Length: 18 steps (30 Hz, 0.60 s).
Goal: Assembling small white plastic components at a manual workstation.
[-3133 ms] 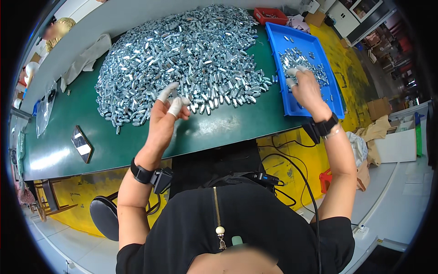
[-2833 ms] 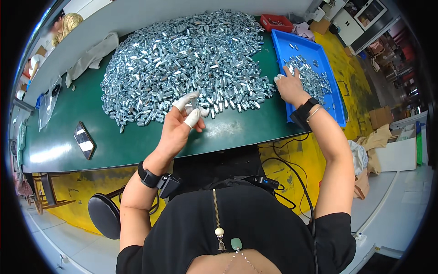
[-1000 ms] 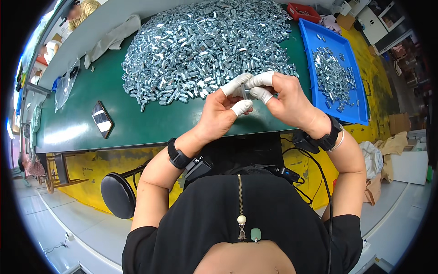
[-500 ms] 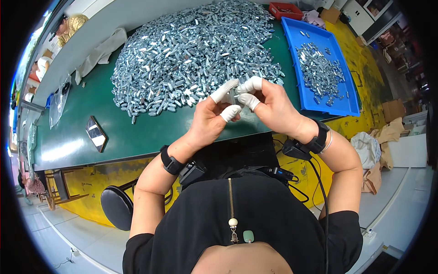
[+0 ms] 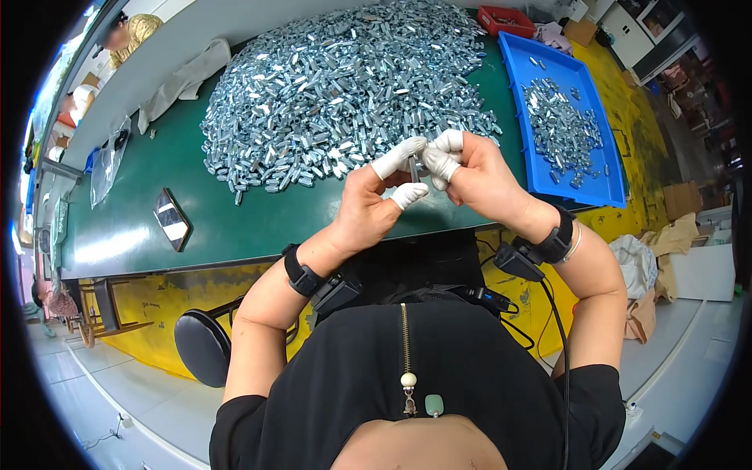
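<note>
My left hand (image 5: 365, 205), with white covers on its fingertips, pinches a small silvery long hex nut (image 5: 415, 169) upright between thumb and forefinger. Close against it, my right hand (image 5: 487, 182) is closed in a pinch, its covered fingertips pressed together beside the nut. What those right fingertips hold, if anything, is hidden. Both hands are above the near edge of the green table (image 5: 266, 227). Just beyond them spreads a large heap of similar shiny metal pieces (image 5: 337, 94).
To the right, a blue tray (image 5: 615, 176) holds a smaller pile of such pieces. A red bin (image 5: 505, 19) stands behind it. At left lie a phone (image 5: 171, 219), a clear plastic bag (image 5: 110, 168) and grey cloth (image 5: 184, 78). A black stool (image 5: 202, 347) is below the table.
My right fingers have shifted and closed together beside the nut, which now shows more plainly in my left pinch. The whole view has moved slightly.
</note>
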Each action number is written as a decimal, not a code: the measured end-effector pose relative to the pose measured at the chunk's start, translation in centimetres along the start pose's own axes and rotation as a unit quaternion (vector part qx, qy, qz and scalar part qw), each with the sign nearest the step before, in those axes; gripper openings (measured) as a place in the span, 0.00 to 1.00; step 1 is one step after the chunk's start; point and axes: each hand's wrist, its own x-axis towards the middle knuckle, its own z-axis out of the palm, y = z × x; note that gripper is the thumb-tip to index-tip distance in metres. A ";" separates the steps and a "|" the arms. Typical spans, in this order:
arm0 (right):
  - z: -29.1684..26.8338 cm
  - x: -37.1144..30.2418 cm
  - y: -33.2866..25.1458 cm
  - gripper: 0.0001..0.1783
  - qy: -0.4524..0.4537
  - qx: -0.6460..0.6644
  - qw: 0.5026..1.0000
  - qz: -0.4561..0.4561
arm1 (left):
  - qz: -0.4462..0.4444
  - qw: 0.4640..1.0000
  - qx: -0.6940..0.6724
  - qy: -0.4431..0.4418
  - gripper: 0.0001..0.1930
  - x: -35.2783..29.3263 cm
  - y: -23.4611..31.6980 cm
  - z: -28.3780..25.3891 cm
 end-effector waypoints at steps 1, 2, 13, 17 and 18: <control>-0.2 0.0 0.3 0.05 -0.011 0.035 0.999 0.024 | 0.024 0.999 0.038 -0.007 0.26 0.1 -0.2 -0.2; -0.4 -0.1 0.5 0.05 -0.022 0.070 0.996 0.049 | 0.048 0.996 0.075 -0.014 0.26 0.1 -0.4 -0.2; -10.3 -2.3 2.6 0.06 0.262 -0.514 0.799 -0.167 | -0.284 0.930 -0.165 0.164 0.20 0.2 -1.5 -5.0; -15.1 -0.8 5.7 0.06 0.269 -0.500 0.823 -0.030 | -0.285 0.936 -0.147 0.144 0.21 -0.4 -1.5 -4.6; -15.1 0.4 6.7 0.06 0.269 -0.500 0.823 -0.031 | -0.284 0.936 -0.146 0.145 0.21 -0.5 -1.4 -4.3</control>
